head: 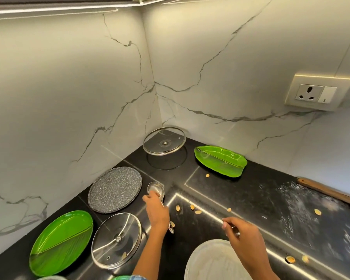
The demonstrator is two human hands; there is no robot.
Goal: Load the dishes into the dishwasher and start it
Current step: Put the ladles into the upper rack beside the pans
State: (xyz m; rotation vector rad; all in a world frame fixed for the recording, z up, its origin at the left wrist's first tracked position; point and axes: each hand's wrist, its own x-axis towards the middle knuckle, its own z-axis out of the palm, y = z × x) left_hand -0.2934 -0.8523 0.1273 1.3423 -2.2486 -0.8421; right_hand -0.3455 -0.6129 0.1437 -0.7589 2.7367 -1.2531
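Head view looks down on a black counter (240, 190) set in a corner of veined white wall. At its middle the left hand (157, 213) lies over a steel ladle (157, 189), fingers curled round the handle just below the bowl — the bowl rests on the counter beside a grey speckled plate (115, 188), and the handle's end shows under the wrist. To the right, the right hand (242, 229) pinches a thin metal utensil (235, 229) between thumb and fingers; what kind it is I cannot tell. Below that hand a white plate (210, 259) sits at the near edge. A glass lid (116, 240) lies flat near the left forearm, with a green leaf-shaped plate (61, 242) just left of it. In the far corner a second glass lid (164, 140) stands tilted, and another green leaf plate (220, 160) lies to its right. Small pale shells (192, 207) are scattered about the counter — and a white dusting marks its right side. A socket (315, 93) is on the right wall.
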